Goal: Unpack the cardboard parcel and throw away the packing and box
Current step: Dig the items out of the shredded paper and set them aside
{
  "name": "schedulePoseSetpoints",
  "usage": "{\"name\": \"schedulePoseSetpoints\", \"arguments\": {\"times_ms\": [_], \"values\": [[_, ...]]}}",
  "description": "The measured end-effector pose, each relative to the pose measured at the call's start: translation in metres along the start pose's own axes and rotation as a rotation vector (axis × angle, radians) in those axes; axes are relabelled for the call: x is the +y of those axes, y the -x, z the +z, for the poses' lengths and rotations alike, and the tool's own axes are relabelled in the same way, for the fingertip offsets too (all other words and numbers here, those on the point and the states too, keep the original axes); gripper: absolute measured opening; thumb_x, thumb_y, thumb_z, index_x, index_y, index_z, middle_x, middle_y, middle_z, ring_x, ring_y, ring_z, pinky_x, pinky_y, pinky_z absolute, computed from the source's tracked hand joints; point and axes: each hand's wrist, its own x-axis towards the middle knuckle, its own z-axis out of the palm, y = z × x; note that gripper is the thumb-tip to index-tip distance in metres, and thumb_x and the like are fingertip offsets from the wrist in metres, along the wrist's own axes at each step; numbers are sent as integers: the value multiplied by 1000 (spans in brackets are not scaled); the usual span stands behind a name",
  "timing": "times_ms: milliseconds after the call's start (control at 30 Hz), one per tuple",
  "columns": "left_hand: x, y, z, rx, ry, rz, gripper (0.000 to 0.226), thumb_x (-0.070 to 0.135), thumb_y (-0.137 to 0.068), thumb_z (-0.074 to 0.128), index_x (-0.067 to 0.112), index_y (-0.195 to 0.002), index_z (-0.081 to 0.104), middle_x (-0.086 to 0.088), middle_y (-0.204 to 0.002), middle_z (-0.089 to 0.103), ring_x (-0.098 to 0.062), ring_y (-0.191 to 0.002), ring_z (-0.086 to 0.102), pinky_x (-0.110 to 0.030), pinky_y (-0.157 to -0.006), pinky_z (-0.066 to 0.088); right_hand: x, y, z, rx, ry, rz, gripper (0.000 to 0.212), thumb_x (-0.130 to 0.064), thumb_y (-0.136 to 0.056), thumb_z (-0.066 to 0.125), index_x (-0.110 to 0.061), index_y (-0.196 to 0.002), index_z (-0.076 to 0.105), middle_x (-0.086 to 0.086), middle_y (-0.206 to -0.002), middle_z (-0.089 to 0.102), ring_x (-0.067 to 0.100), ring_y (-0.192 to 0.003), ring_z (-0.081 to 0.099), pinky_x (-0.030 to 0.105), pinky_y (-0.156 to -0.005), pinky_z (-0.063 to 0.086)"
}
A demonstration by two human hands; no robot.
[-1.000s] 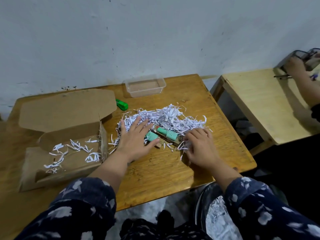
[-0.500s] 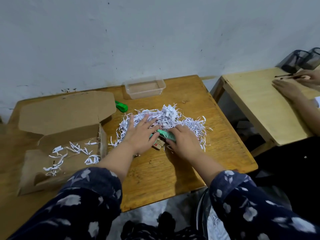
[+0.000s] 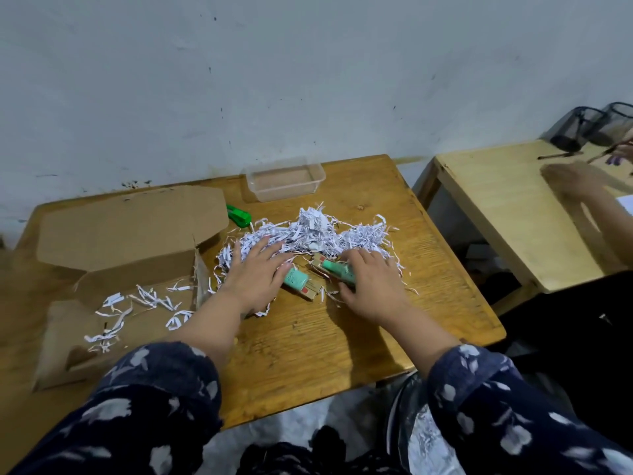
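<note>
The open cardboard box (image 3: 120,241) lies at the left of the wooden table (image 3: 325,341), with a few white paper shreds on its floor. A heap of shredded paper (image 3: 308,234) sits mid-table. At its near edge lie two mint-green tubes on brown card backing. My left hand (image 3: 257,275) rests flat with spread fingers on the shreds, its fingertips beside the nearer tube (image 3: 296,279). My right hand (image 3: 370,282) curls its fingers and thumb round the other tube (image 3: 337,267), whose far end is hidden under my palm.
A clear plastic tub (image 3: 284,180) stands at the table's back edge, and a green cutter (image 3: 238,217) lies by the box lid. A black bin bag (image 3: 421,433) holding shreds sits below the front edge. At a second table (image 3: 507,214) on the right, another person's hand (image 3: 575,180) moves.
My right hand moved left from the pile's right edge onto a green tube. The shreds were pushed back, baring both tubes. My left hand stayed on the pile.
</note>
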Motion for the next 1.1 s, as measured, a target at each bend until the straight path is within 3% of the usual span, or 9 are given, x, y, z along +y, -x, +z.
{"name": "schedulePoseSetpoints", "arguments": {"times_ms": [167, 300, 400, 500, 733, 833, 967, 1100], "values": [[4, -1, -4, 18, -4, -32, 46, 43, -102, 20, 32, -143, 38, 7, -155, 28, -15, -147, 8, -58, -115, -6, 1, 3, -1, -55, -109, 59, 47, -19, -77, 53, -23, -123, 43, -1, -123, 53, 22, -113, 44, 37, -92, 34], [15, -4, -9, 251, -27, 23, 37, 42, -97, 37, 35, -130, 52, 3, -137, 44, -21, -135, 28, -58, -116, -1, 2, 1, 0, -97, -131, 73, 52, -20, -83, 64, -16, -131, 45, 4, -128, 53, 24, -118, 45, 34, -98, 35], [26, -15, -18, 348, -4, 90, 30, 37, -95, 43, 31, -119, 60, 0, -134, 47, -25, -133, 32, -61, -115, 1, 3, 0, -5, -72, -335, 202, 51, -19, -78, 73, -17, -125, 54, 4, -118, 61, 23, -109, 54, 32, -88, 41], [35, -26, -24, 278, -9, 97, 35, 37, -98, 38, 31, -128, 54, -1, -144, 40, -26, -142, 21, -60, -116, -1, 11, -3, -19, -42, -476, 295, 49, -19, -71, 80, -21, -116, 59, 1, -107, 62, 20, -94, 58, 29, -76, 43], [54, -52, -15, 7, -6, 43, 53, 51, -99, 21, 38, -150, 15, 3, -162, -1, -25, -148, -9, -58, -115, -7, 47, -26, -55, 32, -529, 440, 49, -24, -73, 80, -22, -119, 64, -2, -111, 63, 14, -87, 61, 34, -75, 52], [60, -60, -7, -46, 26, 32, 59, 59, -97, 23, 39, -151, 12, 4, -162, -6, -23, -148, -6, -57, -115, -4, 59, -46, -60, 117, -551, 502, 51, -23, -74, 79, -17, -122, 62, 2, -118, 64, 18, -93, 65, 38, -80, 56], [55, -64, 0, -41, 52, 59, 59, 58, -96, 29, 38, -150, 16, 11, -161, -8, -16, -148, 2, -58, -115, -3, 74, -83, -52, 173, -533, 534, 53, -22, -79, 76, -15, -128, 58, 7, -124, 62, 18, -97, 63, 30, -77, 52], [49, -62, 0, -9, 47, 87, 54, 55, -97, 30, 39, -148, 24, 14, -160, -6, -10, -147, 8, -53, -116, -3, 85, -115, -30, 159, -493, 569, 51, -21, -81, 73, -15, -129, 57, 7, -126, 61, 21, -102, 62, 38, -85, 55]]}}
